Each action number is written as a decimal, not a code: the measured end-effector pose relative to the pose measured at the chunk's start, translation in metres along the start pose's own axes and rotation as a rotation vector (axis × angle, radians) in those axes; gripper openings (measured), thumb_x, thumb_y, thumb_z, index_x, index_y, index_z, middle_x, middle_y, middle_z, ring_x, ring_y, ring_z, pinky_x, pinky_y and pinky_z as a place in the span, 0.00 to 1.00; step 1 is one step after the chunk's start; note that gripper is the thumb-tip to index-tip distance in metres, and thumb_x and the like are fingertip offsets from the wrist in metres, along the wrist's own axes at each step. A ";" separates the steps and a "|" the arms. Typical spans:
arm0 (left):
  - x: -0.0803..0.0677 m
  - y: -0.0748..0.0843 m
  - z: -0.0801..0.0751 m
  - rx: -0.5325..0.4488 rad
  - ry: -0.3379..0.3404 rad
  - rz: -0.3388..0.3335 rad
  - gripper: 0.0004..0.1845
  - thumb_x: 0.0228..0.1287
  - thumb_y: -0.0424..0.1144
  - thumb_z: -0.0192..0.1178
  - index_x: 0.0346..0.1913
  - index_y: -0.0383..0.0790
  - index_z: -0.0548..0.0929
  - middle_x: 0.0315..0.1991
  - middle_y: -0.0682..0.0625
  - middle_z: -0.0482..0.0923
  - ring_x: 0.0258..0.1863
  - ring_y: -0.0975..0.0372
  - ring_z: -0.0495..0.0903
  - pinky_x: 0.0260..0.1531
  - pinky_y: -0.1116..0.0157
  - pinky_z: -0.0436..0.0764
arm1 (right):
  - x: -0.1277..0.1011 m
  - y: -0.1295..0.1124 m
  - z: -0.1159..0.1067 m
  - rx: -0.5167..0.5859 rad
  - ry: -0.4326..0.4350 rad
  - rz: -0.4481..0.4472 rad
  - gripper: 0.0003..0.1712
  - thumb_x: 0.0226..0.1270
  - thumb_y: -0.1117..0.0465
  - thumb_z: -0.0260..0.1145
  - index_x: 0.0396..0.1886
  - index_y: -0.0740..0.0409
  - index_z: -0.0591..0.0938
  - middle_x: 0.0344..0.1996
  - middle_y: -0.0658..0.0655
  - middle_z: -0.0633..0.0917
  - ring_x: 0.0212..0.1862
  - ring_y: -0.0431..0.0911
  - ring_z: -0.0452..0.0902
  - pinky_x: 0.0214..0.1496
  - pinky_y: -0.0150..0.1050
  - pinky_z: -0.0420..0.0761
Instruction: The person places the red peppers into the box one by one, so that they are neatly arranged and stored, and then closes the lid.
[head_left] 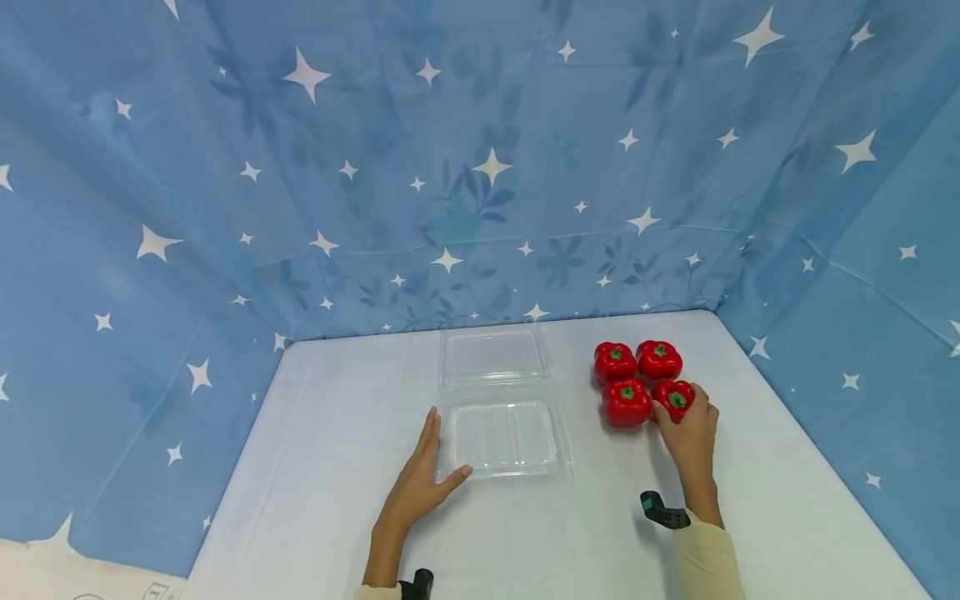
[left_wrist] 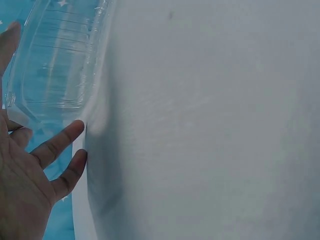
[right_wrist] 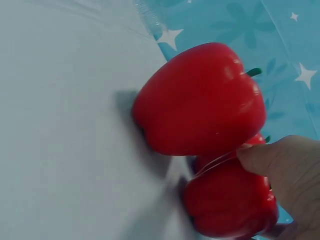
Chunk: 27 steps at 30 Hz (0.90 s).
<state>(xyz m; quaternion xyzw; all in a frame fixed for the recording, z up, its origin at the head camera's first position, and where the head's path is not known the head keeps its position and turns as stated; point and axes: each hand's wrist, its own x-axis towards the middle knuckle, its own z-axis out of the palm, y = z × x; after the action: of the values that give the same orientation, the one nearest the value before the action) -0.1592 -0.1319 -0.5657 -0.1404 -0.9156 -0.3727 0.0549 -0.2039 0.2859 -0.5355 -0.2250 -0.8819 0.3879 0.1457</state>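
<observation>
A clear plastic clamshell container (head_left: 504, 437) lies opened flat on the white table, its lid half (head_left: 493, 355) toward the back. My left hand (head_left: 415, 492) is at the container's front left corner, fingers straight and thumb spread; the left wrist view shows the fingertips beside the container's wall (left_wrist: 57, 65). Several red bell peppers stand grouped on the right. Thumb and fingers of my right hand (head_left: 691, 431) grip the front right bell pepper (head_left: 673, 399). Close beside it stands the front left bell pepper (head_left: 627, 405), large in the right wrist view.
Two more bell peppers, a left one (head_left: 614, 363) and a right one (head_left: 659, 360), stand behind the front pair. A blue curtain (head_left: 480, 192) with white stars surrounds the back and sides of the white table (head_left: 322, 467). Each wrist wears a dark band.
</observation>
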 end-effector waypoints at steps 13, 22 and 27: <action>-0.002 0.001 0.001 -0.007 -0.017 -0.052 0.51 0.53 0.61 0.58 0.71 0.54 0.37 0.72 0.59 0.33 0.68 0.59 0.49 0.53 0.34 0.58 | 0.001 0.011 0.006 0.124 0.044 0.099 0.46 0.58 0.48 0.62 0.67 0.66 0.51 0.61 0.70 0.62 0.63 0.61 0.56 0.58 0.58 0.66; -0.002 0.000 0.000 0.007 -0.032 -0.037 0.51 0.53 0.64 0.55 0.71 0.52 0.36 0.72 0.58 0.32 0.69 0.59 0.46 0.59 0.44 0.61 | 0.003 0.018 0.005 0.274 0.139 0.195 0.48 0.55 0.42 0.62 0.67 0.59 0.52 0.65 0.60 0.61 0.67 0.52 0.53 0.64 0.50 0.63; 0.000 -0.002 -0.002 0.018 -0.038 -0.017 0.52 0.53 0.64 0.54 0.71 0.48 0.37 0.72 0.56 0.31 0.69 0.59 0.46 0.60 0.49 0.61 | 0.001 0.013 0.000 0.362 0.181 0.193 0.46 0.55 0.43 0.63 0.67 0.53 0.52 0.65 0.55 0.60 0.67 0.47 0.52 0.64 0.47 0.62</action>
<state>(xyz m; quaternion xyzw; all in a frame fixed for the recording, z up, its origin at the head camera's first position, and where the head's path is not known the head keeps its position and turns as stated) -0.1596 -0.1348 -0.5655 -0.1393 -0.9209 -0.3623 0.0354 -0.2017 0.2938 -0.5450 -0.3126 -0.7554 0.5303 0.2246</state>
